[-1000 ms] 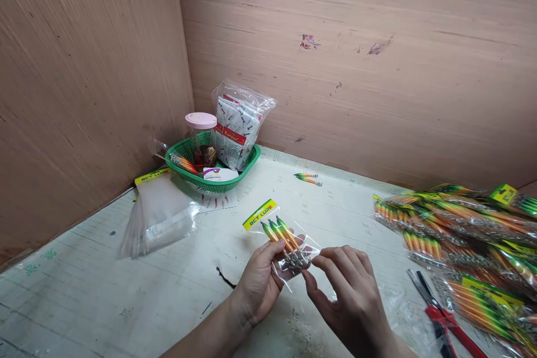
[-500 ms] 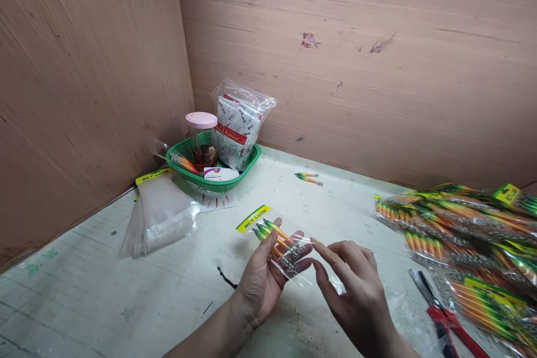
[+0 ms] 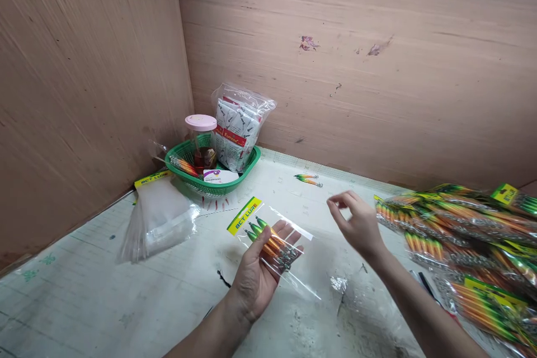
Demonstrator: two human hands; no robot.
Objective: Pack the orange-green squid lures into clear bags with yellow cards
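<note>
My left hand (image 3: pixel 255 282) is closed around a clear plastic bag (image 3: pixel 308 285) with a yellow and green "BCT LURE" header (image 3: pixel 244 216). The thumb presses on several green-and-orange fishing lures (image 3: pixel 272 240) with metal hooks inside the bag. The bag's hook end lies over my fingers, its clear end stretching toward the lower right. My right hand (image 3: pixel 354 221) is raised over the table to the right of the bag, apart from it, thumb and forefinger pinched together. Whatever is in that pinch, if anything, is too small to see. Loose lures (image 3: pixel 308 180) lie beyond the bag.
At left lies a fanned stack of flat bags (image 3: pixel 163 218). Behind it a green basket (image 3: pixel 213 185) holds a pink-lidded jar (image 3: pixel 201 142) and packets (image 3: pixel 232 134). Packed lures (image 3: pixel 470 235) are heaped at right, beside pliers (image 3: pixel 430 285) partly hidden by my right forearm.
My right hand has left the bag's edge and moved up and to the right, over the table. The bag in my left hand has shifted slightly left and turned a little.
</note>
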